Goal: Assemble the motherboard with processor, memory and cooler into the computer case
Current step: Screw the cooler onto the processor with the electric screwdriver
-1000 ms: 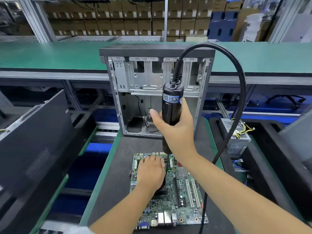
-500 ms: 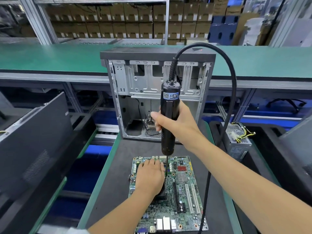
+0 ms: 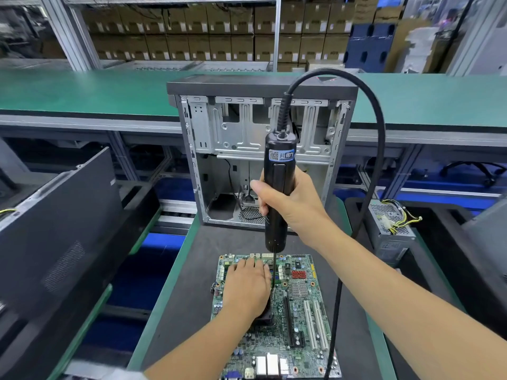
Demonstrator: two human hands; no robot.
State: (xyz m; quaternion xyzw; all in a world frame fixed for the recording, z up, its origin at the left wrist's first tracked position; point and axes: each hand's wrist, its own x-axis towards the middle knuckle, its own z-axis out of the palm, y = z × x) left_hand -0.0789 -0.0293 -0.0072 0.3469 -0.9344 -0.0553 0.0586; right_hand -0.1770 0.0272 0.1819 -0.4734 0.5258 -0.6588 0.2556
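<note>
**Motherboard flat on the counter, screwdriver bit down beside the cooler**

Motherboard (image 3: 299,305), green and thick with small parts, lies flat on the dark mat of the counter (image 3: 178,297), its port block at the near edge and its long white and black slots running along the right half. A black cooler (image 3: 265,315) sits on it, mostly hidden beneath the left hand (image 3: 247,286), which lies palm down with fingers spread flat, pressing rather than pinching. The right hand (image 3: 290,204) has its grip wrapped tight round a black electric screwdriver (image 3: 277,193) held upright; its thin bit reaches down to the board just beside the left hand's edge. A thick black cable (image 3: 375,149) loops from the tool's top and falls down the right side, crossing the board's near right corner. Behind stands the open computer case (image 3: 260,149), empty inside save for loose wires. A power supply (image 3: 389,229) with yellow leads rests to the right, well apart.
</note>
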